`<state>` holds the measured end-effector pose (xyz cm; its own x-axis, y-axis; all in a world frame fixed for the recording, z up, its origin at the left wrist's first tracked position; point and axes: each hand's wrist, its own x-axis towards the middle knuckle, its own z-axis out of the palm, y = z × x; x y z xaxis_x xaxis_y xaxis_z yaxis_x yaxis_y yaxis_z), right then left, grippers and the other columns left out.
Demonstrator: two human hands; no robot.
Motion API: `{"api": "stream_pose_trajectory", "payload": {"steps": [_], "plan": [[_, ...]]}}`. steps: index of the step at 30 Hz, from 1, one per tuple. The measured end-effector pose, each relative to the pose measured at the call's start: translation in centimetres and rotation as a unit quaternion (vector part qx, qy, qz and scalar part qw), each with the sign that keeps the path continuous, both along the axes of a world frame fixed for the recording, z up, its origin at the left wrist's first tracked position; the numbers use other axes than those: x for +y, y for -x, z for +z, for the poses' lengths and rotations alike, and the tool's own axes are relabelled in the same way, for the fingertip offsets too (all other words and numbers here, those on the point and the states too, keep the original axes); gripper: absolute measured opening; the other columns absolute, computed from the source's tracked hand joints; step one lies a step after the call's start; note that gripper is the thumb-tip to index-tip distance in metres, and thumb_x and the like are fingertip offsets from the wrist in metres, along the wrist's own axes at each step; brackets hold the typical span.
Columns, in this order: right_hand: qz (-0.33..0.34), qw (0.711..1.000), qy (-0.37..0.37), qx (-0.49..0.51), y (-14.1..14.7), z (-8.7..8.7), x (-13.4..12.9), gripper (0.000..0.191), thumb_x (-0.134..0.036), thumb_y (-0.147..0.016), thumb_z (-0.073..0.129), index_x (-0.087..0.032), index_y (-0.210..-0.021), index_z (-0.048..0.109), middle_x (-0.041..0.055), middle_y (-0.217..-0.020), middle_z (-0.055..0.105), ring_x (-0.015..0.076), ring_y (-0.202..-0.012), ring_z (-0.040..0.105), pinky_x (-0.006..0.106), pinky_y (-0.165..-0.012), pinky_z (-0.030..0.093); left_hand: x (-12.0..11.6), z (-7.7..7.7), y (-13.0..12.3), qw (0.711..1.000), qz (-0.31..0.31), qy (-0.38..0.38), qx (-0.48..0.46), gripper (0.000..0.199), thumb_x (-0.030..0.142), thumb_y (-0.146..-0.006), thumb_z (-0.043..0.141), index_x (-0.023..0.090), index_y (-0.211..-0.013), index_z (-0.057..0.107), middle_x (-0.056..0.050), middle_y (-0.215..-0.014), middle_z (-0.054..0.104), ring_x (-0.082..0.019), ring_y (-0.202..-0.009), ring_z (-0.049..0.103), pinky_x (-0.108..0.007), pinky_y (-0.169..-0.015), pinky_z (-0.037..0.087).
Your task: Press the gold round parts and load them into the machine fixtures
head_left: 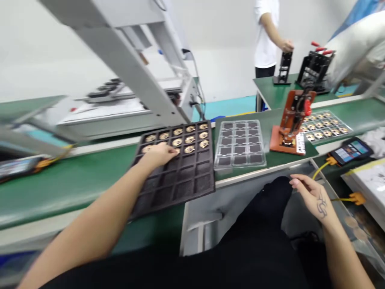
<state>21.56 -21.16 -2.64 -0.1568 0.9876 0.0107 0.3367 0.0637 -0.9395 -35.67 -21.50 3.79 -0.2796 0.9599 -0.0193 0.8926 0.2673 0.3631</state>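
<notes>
Over the black tray [183,188], the left hand [161,154] bunches its fingertips at a round gold part [177,151].
I read thumb and fingers as nearly together there, at the third row from the far side, but I cannot tell whether they have hold; I'd keep the touch light and vertical, clear of the neighbouring parts. Next, a clear tray [262,160] shows dark squares; contents or pocket floors, I can't say. Past an orange clamp fixture [290,120], the right hand [314,198] hangs loosely curled, its hold unclear to me. Alongside, a second clear tray [341,122] carries rows of gold-toned pieces [335,131].
</notes>
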Motion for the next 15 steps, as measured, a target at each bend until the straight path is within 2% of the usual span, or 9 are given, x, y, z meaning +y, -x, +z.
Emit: {"api": "stream_pose_trajectory", "payload": {"steps": [2, 3, 5, 7, 9, 10, 13, 15], "plan": [[-0.018, 1.000, 0.010, -0.002, -0.9, -0.2, -0.7, 0.052, -0.070, -0.093, 0.073, -0.025, -0.115, 0.084, 0.0104, -0.099, 0.085, 0.0299, -0.090, 0.081, 0.044, -0.085, 0.066, 0.9, 0.3, -0.3, 0.999, 0.001, 0.014, 0.035, 0.043, 0.058, -0.074, 0.073, 0.023, -0.055, 0.057, 0.003, -0.042, 0.047, -0.017, -0.056, 0.040, -0.026, -0.071, 0.041], [-0.029, 0.999, 0.016, -0.004, -1.3, -0.4, -1.1, 0.052, -0.070, -0.093, 0.073, -0.025, -0.115, 0.084, 0.0105, -0.099, 0.085, 0.0300, -0.090, 0.081, 0.044, -0.085, 0.065, 1.6, 0.5, -0.8, 0.999, -0.004, 0.013, 0.050, 0.043, 0.058, -0.076, 0.072, 0.023, -0.056, 0.058, 0.002, -0.044, 0.049, -0.018, -0.057, 0.043, -0.027, -0.073, 0.043], [-0.048, 0.998, 0.027, -0.004, -1.9, -0.8, -1.6, 0.053, -0.070, -0.093, 0.072, -0.024, -0.115, 0.084, 0.0108, -0.099, 0.085, 0.0300, -0.090, 0.080, 0.044, -0.085, 0.064, 3.4, 0.7, -2.7, 0.997, -0.037, -0.003, 0.066, 0.037, 0.055, -0.083, 0.069, 0.024, -0.064, 0.063, -0.001, -0.056, 0.064, -0.023, -0.067, 0.056, -0.032, -0.080, 0.048], [-0.056, 0.998, 0.036, 0.003, -2.3, -1.3, -1.9, 0.055, -0.071, -0.093, 0.071, -0.023, -0.115, 0.084, 0.0113, -0.099, 0.085, 0.0298, -0.089, 0.079, 0.044, -0.085, 0.064, 5.7, 0.8, -6.2, 0.993, -0.096, -0.027, 0.065, 0.030, 0.050, -0.090, 0.062, 0.023, -0.080, 0.072, -0.006, -0.084, 0.079, -0.028, -0.087, 0.068, -0.036, -0.090, 0.051], [-0.055, 0.997, 0.041, 0.019, -2.4, -1.7, -2.1, 0.057, -0.073, -0.094, 0.069, -0.022, -0.115, 0.084, 0.0115, -0.098, 0.084, 0.0294, -0.088, 0.078, 0.043, -0.085, 0.063, 8.1, 0.9, -10.8, 0.983, -0.169, -0.050, 0.052, 0.032, 0.046, -0.095, 0.057, 0.022, -0.096, 0.077, -0.009, -0.108, 0.083, -0.031, -0.102, 0.072, -0.038, -0.099, 0.052], [-0.055, 0.997, 0.041, 0.024, -2.4, -1.8, -2.4, 0.058, -0.074, -0.094, 0.068, -0.021, -0.114, 0.084, 0.0116, -0.098, 0.084, 0.0291, -0.089, 0.078, 0.043, -0.085, 0.063, 9.2, 1.0, -13.3, 0.975, -0.210, -0.059, 0.043, 0.034, 0.046, -0.097, 0.055, 0.021, -0.101, 0.078, -0.010, -0.113, 0.083, -0.031, -0.105, 0.073, -0.038, -0.101, 0.052], [-0.068, 0.996, 0.049, 0.025, -3.0, -2.7, -3.8, 0.060, -0.074, -0.095, 0.068, -0.020, -0.114, 0.085, 0.0118, -0.098, 0.083, 0.0285, -0.090, 0.077, 0.041, -0.086, 0.062, 11.1, 1.3, -20.0, 0.939, -0.339, -0.047, 0.030, 0.035, 0.042, -0.102, 0.051, 0.019, -0.101, 0.078, -0.013, -0.112, 0.081, -0.030, -0.104, 0.073, -0.039, -0.098, 0.053], [-0.085, 0.994, 0.068, 0.022, -4.0, -3.9, -5.5, 0.061, -0.075, -0.094, 0.069, -0.020, -0.115, 0.085, 0.0120, -0.099, 0.083, 0.0291, -0.092, 0.077, 0.041, -0.088, 0.062, 11.3, 1.1, -22.8, 0.920, -0.388, 0.008, 0.048, 0.032, 0.043, -0.103, 0.056, 0.018, -0.097, 0.075, -0.013, -0.103, 0.079, -0.029, -0.096, 0.073, -0.037, -0.089, 0.054]]}}
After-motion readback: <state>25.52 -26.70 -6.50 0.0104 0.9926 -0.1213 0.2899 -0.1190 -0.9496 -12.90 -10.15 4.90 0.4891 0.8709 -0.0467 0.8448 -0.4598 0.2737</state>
